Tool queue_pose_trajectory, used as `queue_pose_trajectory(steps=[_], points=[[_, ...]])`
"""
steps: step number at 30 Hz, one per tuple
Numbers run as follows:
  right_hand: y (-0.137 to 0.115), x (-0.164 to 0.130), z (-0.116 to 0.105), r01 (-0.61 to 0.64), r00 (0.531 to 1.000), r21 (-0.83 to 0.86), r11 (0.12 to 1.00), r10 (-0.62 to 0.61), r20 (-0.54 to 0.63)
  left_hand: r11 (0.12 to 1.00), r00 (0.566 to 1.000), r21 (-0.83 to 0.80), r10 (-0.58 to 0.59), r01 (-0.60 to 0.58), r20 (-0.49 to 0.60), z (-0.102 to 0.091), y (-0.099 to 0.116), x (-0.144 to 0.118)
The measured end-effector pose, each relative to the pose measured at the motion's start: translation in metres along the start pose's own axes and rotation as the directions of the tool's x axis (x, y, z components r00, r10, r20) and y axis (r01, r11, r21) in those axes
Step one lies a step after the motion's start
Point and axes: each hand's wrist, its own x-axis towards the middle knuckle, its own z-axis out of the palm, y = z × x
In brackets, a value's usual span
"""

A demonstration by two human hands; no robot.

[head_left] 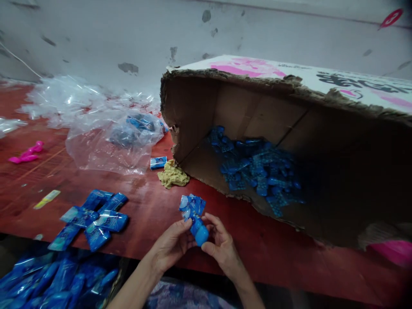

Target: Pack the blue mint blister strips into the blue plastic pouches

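Note:
Both hands are together over the front of the red table, around a small blue plastic piece (200,233) with a rounded end. Its exact kind I cannot make out. My left hand (175,241) pinches it from the left, thumb on top. From the right, my right hand (222,244) curls its fingers and thumb around the rounded end. Blue printed packets (195,203) fan out just beyond the fingertips, touching the piece. Left of the hands lies a loose group of shiny blue packets (99,219) on the table.
An open cardboard box (193,111) lies on its side, with several blue pieces (257,165) inside. Clear plastic bags (96,146) cover the back left. A yellow lump (174,175), yellow cutter (47,199) and pink object (28,152) rest on the red table (141,214). Blue packs (54,279) fill the lower left.

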Motion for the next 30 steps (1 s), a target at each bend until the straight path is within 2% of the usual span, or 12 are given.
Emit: queue_pose_trajectory(steps=[3, 6, 11, 14, 16, 18, 21, 24, 27, 30], points=[[-0.005, 0.000, 0.001, -0.013, 0.999, -0.086, 0.996, 0.016, 0.030, 1.000, 0.998, 0.017, -0.027, 0.026, 0.061, 0.000, 0.003, 0.001], [-0.008, -0.001, 0.003, -0.010, 0.999, -0.091, 0.996, 0.013, 0.030, 1.000, 0.998, 0.018, -0.021, 0.020, 0.058, -0.002, 0.004, 0.002], [-0.004, -0.001, 0.006, 0.038, 0.989, -0.232, 0.972, -0.070, -0.130, 0.998, 0.993, 0.021, 0.058, -0.056, -0.105, 0.004, -0.002, 0.004], [-0.001, -0.003, 0.008, -0.007, 0.978, -0.196, 0.981, -0.034, -0.205, 0.995, 0.974, 0.033, 0.104, -0.099, -0.201, 0.010, -0.008, 0.005], [-0.001, -0.004, 0.010, -0.019, 0.972, -0.215, 0.976, -0.032, -0.231, 0.994, 0.967, 0.032, 0.112, -0.108, -0.229, 0.013, -0.011, 0.005], [-0.005, -0.005, 0.012, 0.016, 0.969, -0.312, 0.950, -0.091, -0.228, 0.993, 0.966, 0.023, 0.121, -0.118, -0.229, 0.015, -0.011, 0.004], [-0.014, -0.006, 0.013, 0.072, 0.976, -0.401, 0.913, -0.148, -0.163, 0.992, 0.971, 0.028, 0.124, -0.121, -0.206, 0.014, -0.007, 0.002], [-0.015, -0.006, 0.009, 0.095, 0.983, -0.366, 0.926, -0.146, -0.114, 0.997, 0.987, 0.058, 0.058, -0.050, -0.147, 0.010, -0.003, -0.001], [-0.007, -0.006, 0.003, 0.077, 0.989, -0.228, 0.970, -0.103, -0.104, 0.998, 1.000, 0.064, 0.003, -0.001, -0.031, 0.004, -0.003, -0.004], [0.003, -0.006, 0.001, 0.012, 1.000, -0.029, 1.000, -0.012, -0.019, 0.998, 0.994, 0.048, -0.044, 0.039, 0.099, -0.001, -0.005, -0.004]])
